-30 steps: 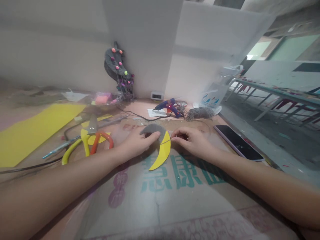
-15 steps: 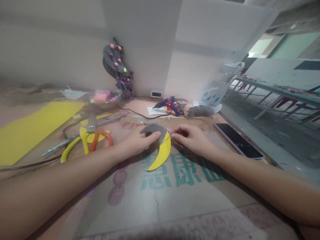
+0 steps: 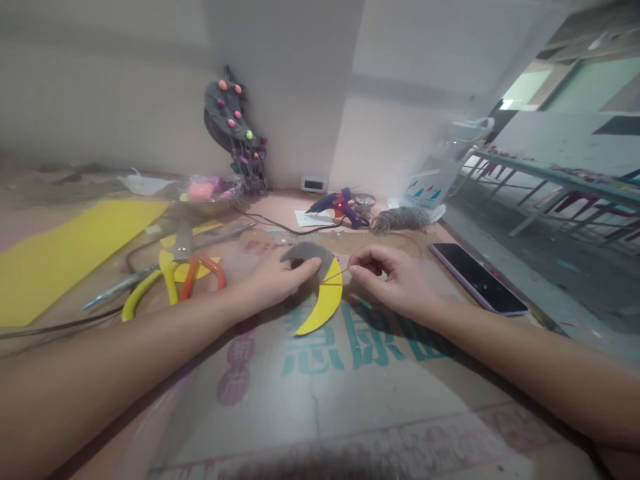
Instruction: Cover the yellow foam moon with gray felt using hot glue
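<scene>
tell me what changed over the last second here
The right hand has drawn back from the yellow crescent, pulling a thin strand out taut between them; before, its fingertips sat at the crescent's edge. The left hand still holds the crescent's grey top. Scissors, phone and glue gun stayed put.

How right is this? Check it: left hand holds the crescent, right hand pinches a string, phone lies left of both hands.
Wrong on the phone: the head view shows it right of the right hand. The left hand does hold the crescent, and the right hand pinches the string.
</scene>
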Motion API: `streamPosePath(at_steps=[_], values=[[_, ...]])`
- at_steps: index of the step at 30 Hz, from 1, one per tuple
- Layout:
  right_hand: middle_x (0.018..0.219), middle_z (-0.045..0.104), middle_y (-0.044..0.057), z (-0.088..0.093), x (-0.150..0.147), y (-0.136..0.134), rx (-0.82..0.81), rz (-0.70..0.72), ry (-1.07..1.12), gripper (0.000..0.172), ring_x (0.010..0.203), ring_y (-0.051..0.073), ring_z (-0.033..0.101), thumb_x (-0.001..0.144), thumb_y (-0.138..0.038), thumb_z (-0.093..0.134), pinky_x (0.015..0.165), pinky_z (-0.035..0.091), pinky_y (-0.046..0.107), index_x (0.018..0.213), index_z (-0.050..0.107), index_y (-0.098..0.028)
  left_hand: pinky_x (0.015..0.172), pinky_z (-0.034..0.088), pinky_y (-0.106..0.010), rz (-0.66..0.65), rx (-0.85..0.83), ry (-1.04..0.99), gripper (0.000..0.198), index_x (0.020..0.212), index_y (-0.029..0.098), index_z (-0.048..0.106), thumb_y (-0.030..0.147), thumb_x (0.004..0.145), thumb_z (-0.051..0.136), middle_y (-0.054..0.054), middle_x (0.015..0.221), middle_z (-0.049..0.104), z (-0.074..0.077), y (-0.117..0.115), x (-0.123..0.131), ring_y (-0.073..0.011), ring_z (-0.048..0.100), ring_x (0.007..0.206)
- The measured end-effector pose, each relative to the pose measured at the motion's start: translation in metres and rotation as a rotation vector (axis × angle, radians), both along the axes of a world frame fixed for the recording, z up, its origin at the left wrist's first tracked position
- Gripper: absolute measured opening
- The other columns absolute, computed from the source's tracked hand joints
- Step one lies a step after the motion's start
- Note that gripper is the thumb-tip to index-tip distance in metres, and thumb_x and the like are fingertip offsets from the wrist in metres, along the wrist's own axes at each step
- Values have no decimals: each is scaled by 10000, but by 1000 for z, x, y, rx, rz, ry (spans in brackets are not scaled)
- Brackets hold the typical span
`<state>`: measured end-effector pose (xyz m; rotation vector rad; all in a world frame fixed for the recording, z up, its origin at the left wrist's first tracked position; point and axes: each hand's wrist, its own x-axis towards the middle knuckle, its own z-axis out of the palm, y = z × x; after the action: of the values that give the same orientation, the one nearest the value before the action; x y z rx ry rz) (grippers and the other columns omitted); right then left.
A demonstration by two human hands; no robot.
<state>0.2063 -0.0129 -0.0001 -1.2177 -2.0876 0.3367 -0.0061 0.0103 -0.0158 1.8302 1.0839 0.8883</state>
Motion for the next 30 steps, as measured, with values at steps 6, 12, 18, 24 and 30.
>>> streamPosePath(at_steps=[6, 12, 18, 24, 30], values=[[714, 629, 25, -6, 2, 11, -134, -46, -12, 169, 612, 122, 523, 821, -310, 548, 545, 387, 231, 808, 625, -160, 446, 346, -210, -7, -55, -29, 231, 699, 190, 592, 397, 787, 539, 42, 546, 542, 0, -1, 0, -110, 468, 485], [716, 635, 18, -9, 2, 14, -186, -33, -18, 167, 618, 122, 521, 814, -309, 556, 563, 393, 237, 828, 635, -162, 424, 342, -220, -30, -161, -10, 267, 657, 193, 602, 419, 779, 530, 31, 485, 538, 2, -4, 1, -118, 467, 448], [693, 628, 10, -10, 1, 13, -149, -12, -23, 171, 588, 109, 499, 824, -309, 557, 542, 376, 226, 833, 640, -159, 437, 366, -238, -61, -184, 29, 250, 673, 201, 641, 408, 764, 533, 18, 477, 554, 5, -5, 1, -144, 506, 467], [683, 623, 7, -10, 0, 13, -131, -10, -32, 167, 572, 102, 489, 830, -300, 550, 527, 364, 217, 830, 639, -159, 410, 349, -225, -68, -163, 26, 244, 643, 197, 608, 400, 759, 538, 28, 484, 541, 4, -5, 1, -118, 463, 426], [694, 630, 13, -10, 1, 13, -126, -9, -16, 174, 582, 106, 501, 834, -307, 548, 536, 377, 220, 837, 638, -158, 420, 365, -218, -81, -136, 14, 229, 661, 200, 617, 400, 751, 552, 27, 508, 557, 4, -5, 2, -118, 482, 449]])
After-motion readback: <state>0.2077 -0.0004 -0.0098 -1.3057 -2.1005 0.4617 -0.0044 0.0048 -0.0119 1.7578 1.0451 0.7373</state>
